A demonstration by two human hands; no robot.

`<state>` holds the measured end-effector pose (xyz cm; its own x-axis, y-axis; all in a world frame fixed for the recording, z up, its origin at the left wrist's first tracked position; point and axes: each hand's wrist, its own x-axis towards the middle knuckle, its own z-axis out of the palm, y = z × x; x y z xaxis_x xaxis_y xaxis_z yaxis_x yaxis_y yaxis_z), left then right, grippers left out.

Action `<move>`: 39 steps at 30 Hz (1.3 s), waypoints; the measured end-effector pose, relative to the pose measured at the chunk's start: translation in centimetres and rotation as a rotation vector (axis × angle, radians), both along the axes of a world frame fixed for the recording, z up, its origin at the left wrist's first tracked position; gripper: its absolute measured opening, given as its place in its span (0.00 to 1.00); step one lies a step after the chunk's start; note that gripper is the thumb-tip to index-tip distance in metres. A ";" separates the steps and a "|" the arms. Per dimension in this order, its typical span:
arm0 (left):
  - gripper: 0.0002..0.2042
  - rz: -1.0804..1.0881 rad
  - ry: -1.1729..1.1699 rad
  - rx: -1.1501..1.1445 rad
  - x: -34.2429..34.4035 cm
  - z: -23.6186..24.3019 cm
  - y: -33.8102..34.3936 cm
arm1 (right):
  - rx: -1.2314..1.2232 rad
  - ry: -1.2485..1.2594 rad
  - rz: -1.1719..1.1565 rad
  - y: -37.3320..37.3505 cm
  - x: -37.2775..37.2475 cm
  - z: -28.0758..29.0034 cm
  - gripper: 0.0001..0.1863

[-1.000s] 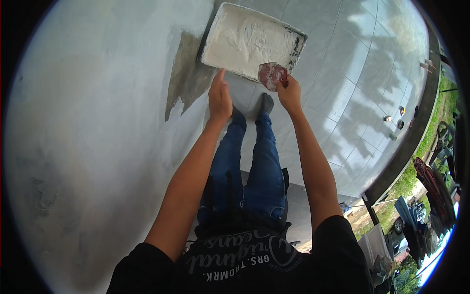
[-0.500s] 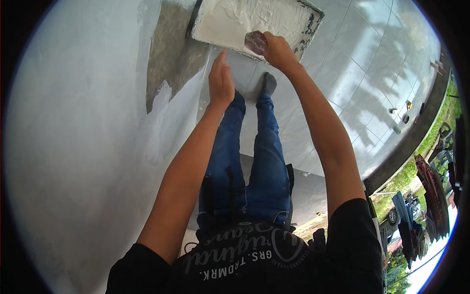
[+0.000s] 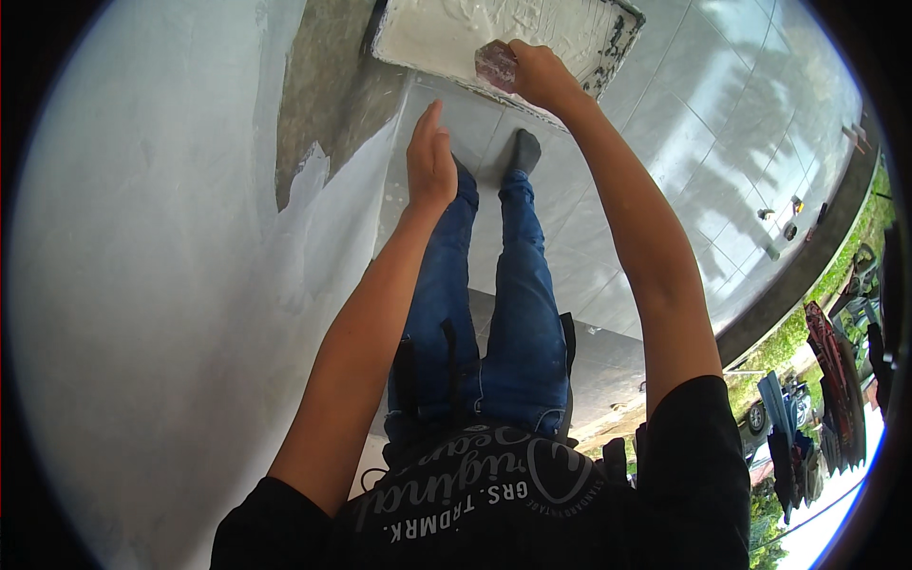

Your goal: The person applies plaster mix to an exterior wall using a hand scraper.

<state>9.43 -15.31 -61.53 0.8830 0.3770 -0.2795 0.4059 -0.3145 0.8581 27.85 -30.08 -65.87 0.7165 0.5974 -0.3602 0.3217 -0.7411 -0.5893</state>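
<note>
My right hand (image 3: 549,81) is closed around a broad scraper (image 3: 496,66) with a flat, brownish-red blade. The blade is held over the near rim of a shallow rectangular tray (image 3: 442,76), whose inside is spread with creamy white paste (image 3: 465,33). From this view I cannot tell whether the blade touches the paste. My left hand (image 3: 432,166) hangs to the left of the scraper, nearer to me than the tray. Its fingers are stretched out and held together, with nothing in them.
A wall (image 3: 152,237) coated in pale grey-white fills the left side, with a bare brownish patch (image 3: 318,104) beside the tray. Grey floor tiles (image 3: 665,123) lie to the right, with several small items (image 3: 788,228) near a dark ledge (image 3: 817,266). My socked foot (image 3: 522,152) is just below the tray.
The tray and my right hand with the scraper sit slightly higher in the picture as the view shifts. My left hand keeps nearly the same pose, fingers still outstretched.
</note>
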 end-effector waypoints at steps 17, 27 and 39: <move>0.25 0.014 0.007 -0.013 -0.3 0.2 -0.5 | 0.070 0.108 0.063 0.2 2.2 -1.7 0.14; 0.26 0.030 -0.010 -0.017 0.1 0.3 -0.7 | 0.130 0.240 0.237 0.2 5.2 -2.1 0.12; 0.25 0.087 -0.020 -0.012 -0.4 2.6 0.3 | 0.430 1.120 -0.149 -3.0 5.7 1.4 0.10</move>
<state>9.06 -14.97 -58.98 0.8526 0.4490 -0.2674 0.4141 -0.2683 0.8698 33.50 -33.12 -64.49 0.2067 0.7592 -0.6172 -0.5968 -0.4020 -0.6944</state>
